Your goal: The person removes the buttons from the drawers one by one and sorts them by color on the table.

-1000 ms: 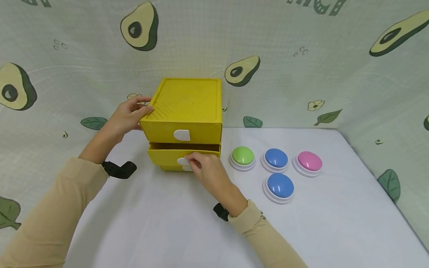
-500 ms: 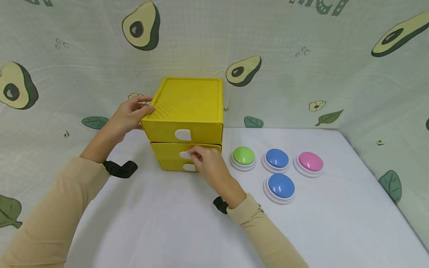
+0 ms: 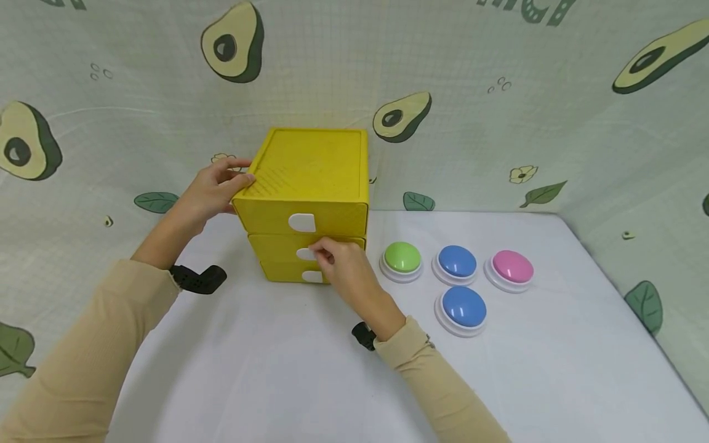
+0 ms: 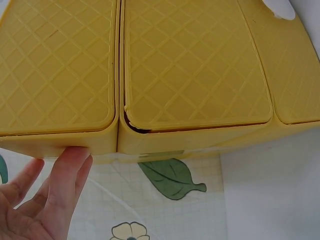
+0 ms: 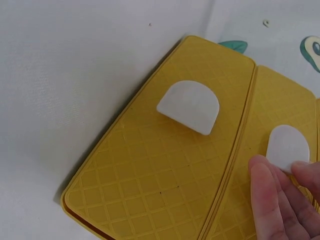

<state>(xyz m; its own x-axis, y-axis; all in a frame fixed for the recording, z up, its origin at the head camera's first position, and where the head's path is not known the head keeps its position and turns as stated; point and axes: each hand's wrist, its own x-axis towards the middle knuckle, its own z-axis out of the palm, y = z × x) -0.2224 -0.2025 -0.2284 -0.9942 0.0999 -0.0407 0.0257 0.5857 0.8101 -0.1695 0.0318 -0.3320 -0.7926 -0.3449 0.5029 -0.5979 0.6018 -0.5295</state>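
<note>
A yellow three-drawer cabinet [image 3: 310, 166] with white half-round handles stands against the backdrop, all its drawer fronts flush. My left hand [image 3: 213, 191] rests on its upper left edge, fingers fairly straight; in the left wrist view, fingers [image 4: 70, 165] touch the cabinet's side. With thumb and forefinger my right hand [image 3: 351, 274] pinches the middle drawer's handle [image 3: 306, 254]. In the right wrist view, those fingertips [image 5: 261, 172] are at the lower rim of that white handle [image 5: 287, 145]. The lowest drawer's handle [image 5: 190, 106] is untouched.
Right of the cabinet, a green push button [image 3: 402, 257], a blue button [image 3: 457, 261] and a pink button [image 3: 512, 266] stand in a row on the white table [image 3: 266, 369]. Another blue button [image 3: 464, 306] is in front. An avocado-print cloth [image 3: 332, 61] hangs behind.
The middle drawer, partly pulled out a second ago, has slid back in flush. My right hand has moved slightly forward with its handle; the left hand has stayed in place.
</note>
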